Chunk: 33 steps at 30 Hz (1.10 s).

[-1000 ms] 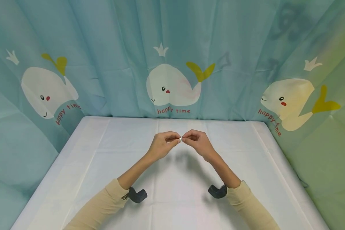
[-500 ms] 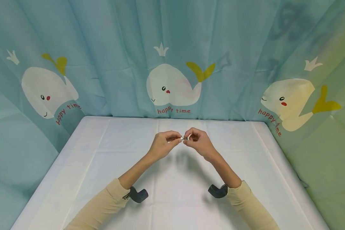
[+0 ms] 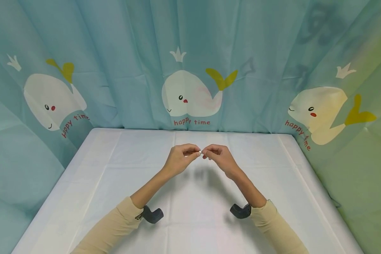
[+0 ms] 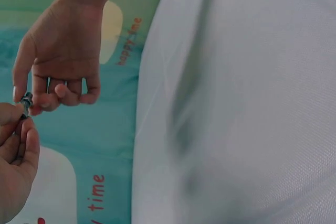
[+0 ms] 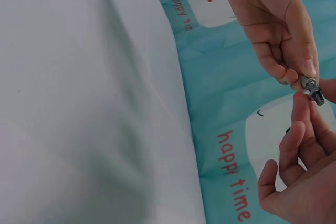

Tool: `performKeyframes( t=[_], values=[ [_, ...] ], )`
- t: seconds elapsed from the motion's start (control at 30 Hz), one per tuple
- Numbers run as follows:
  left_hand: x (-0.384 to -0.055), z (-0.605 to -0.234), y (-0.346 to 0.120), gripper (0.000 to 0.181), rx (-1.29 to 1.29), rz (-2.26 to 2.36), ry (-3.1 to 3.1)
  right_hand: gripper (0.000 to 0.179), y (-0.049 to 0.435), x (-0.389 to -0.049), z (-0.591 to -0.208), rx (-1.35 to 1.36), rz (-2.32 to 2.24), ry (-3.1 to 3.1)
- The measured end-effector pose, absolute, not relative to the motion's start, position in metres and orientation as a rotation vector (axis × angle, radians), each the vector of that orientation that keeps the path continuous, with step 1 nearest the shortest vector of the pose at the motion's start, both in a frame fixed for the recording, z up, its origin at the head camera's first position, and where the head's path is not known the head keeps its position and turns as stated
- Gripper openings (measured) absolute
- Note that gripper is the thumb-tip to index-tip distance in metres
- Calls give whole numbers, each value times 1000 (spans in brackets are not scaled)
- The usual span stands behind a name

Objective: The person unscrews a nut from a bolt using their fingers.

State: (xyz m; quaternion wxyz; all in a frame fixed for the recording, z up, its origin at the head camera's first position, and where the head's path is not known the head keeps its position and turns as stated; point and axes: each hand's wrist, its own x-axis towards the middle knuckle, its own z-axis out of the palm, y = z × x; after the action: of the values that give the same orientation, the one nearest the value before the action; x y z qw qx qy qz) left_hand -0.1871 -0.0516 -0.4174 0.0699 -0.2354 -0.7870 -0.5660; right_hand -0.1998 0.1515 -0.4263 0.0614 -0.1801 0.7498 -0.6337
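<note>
A small silvery metal bolt (image 5: pixel 313 92), with what looks like a nut or collar on it, is held in the air between both hands. My left hand (image 3: pixel 179 158) pinches one end between thumb and fingertips. From the other side, the thumb and index finger of my right hand (image 3: pixel 223 158) pinch the bolt's other end. In the left wrist view the bolt (image 4: pixel 25 103) shows only partly between the fingertips. The other fingers of the right hand (image 4: pixel 68 51) are bent and hold nothing there. Fingers hide most of the bolt in the head view.
A white-covered table (image 3: pixel 139 197) lies below the hands. Blue-green curtains (image 3: pixel 127 70) printed with whales stand along its back and sides. A dark curved mount sits at the left wrist (image 3: pixel 153 214), another at the right wrist (image 3: pixel 240 211).
Half a second ago the right fingers were spread wider and more of the bolt showed; now they have come together on its end again. The left hand stays nearly still.
</note>
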Motion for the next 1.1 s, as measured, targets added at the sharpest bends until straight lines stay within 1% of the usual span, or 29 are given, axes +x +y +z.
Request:
performKeyframes(
  t=[0.17, 0.53, 0.6, 0.8, 0.97, 1.1],
  values=[
    [-188, -417, -51, 7, -730, -1691, -2357, 17, 151, -199, -428, -562, -1987, 2236],
    [-188, -418, -51, 7, -727, -1688, -2347, 17, 151, -198, -427, -598, -1991, 2251],
    [-189, -418, -51, 7, -734, -1688, -2343, 18, 151, -198, -427, -612, -1986, 2248],
    [-190, -418, -53, 7, -748, -1702, -2320, 32, 151, -201, -427, -606, -1938, 2262],
    [-189, -417, -54, 7, -748, -1706, -2328, 23, 150, -202, -426, -568, -1938, 2205],
    [-189, -417, -53, 7, -757, -1677, -2337, 21, 150, -202, -426, -596, -1971, 2173]
  ],
)
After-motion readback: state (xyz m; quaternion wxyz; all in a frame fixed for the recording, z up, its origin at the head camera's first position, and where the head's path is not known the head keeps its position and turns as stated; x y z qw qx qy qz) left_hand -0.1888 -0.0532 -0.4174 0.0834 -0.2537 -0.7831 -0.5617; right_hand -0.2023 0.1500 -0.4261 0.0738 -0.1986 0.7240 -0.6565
